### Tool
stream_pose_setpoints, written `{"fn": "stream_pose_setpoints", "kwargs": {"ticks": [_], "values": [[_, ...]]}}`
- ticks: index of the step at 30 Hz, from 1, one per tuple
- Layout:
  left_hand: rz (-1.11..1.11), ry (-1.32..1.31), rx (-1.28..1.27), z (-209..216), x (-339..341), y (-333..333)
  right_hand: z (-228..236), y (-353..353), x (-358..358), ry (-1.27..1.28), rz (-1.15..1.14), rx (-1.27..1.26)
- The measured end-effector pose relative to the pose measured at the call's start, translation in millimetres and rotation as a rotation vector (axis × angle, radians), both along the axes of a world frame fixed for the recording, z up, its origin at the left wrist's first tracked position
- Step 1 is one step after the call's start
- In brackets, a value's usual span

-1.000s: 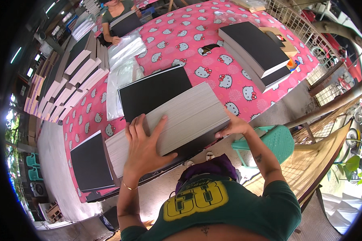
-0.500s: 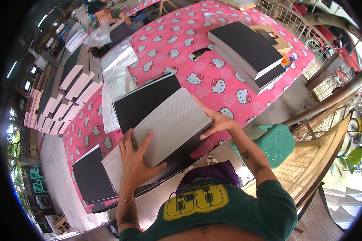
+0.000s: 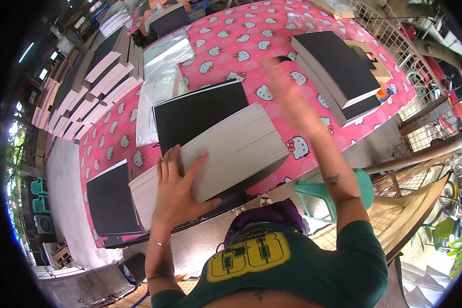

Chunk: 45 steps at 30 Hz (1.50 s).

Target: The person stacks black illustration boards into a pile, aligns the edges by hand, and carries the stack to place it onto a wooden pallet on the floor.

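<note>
Resting on the stack [image 3: 236, 151] mid-frame with left grip [image 3: 179, 200] spread wide, clasping nothing; cannot tell the state of blurred right grip [image 3: 297, 108], upper centre. Could skew the stack by pressing unevenly, one-handed.

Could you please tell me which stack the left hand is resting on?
The long pale stack along the near edge of the table, sheet edges upward. The left hand is spread on it; the black-topped stack at right has no hand on it.

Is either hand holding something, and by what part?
Nothing clearly gripped: the left hand lies spread on the thick pale stack, toward its left end; the blurred right hand seems empty.
</note>
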<state>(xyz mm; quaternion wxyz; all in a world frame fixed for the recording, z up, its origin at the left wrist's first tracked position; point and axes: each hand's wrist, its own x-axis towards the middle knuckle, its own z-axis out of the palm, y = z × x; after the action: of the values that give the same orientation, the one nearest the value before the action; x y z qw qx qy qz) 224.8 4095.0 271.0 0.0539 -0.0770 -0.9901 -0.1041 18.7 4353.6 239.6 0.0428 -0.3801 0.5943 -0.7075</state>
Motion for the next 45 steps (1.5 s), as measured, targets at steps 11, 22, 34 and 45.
{"fn": "stream_pose_setpoints", "kwargs": {"ticks": [11, 22, 34, 45], "values": [[0.016, 0.023, 0.000, -4.2, -2.4, 3.8, -27.7, 44.4, 16.6, -0.150, -0.524, -0.174], [0.023, 0.027, -0.001, -7.1, -6.0, 4.7, -73.4, 25.6, 144.0, -0.260, -0.644, -0.051], [0.036, -0.007, -0.023, -7.4, -9.2, 5.8, -83.9, 17.2, 154.1, -0.190, -0.825, -0.052], [0.033, -0.001, -0.018, -10.1, -10.1, 2.2, -66.1, 24.7, 156.5, -0.154, -0.747, 0.119]]}}
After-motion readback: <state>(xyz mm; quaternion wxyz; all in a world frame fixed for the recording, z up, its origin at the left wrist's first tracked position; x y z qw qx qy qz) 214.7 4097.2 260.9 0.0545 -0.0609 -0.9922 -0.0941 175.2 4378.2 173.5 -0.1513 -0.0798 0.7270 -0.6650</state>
